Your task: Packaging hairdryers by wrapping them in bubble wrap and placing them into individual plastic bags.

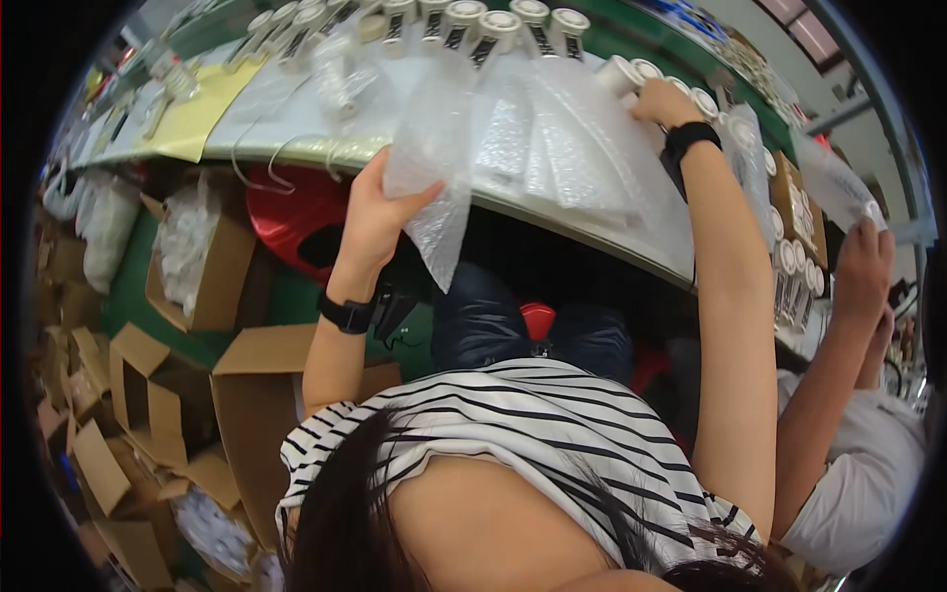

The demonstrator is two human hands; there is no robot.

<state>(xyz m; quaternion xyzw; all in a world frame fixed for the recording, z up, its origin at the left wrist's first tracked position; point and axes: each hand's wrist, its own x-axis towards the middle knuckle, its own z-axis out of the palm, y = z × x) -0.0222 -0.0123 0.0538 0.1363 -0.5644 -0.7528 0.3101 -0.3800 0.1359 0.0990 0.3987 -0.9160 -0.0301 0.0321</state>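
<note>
My left hand (383,212) pinches a clear bubble-wrap bag (434,148) between thumb and fingers, and the bag hangs over the front edge of the table. At the back right, my right hand (667,105) has its fingers curled at a white-capped cylindrical container (619,76), which leans in the row. Its far fingertips are partly hidden. Between my hands, several flat bubble-wrap bags (562,148) lie overlapping on the table (296,148).
Several white-capped containers (493,30) line the table's back edge. A wrapped container (338,74) and a yellow sheet (212,104) lie to the left. Open cardboard boxes (148,385) and a red stool (296,217) stand below. At right, a co-worker's hand (864,266) holds bubble wrap.
</note>
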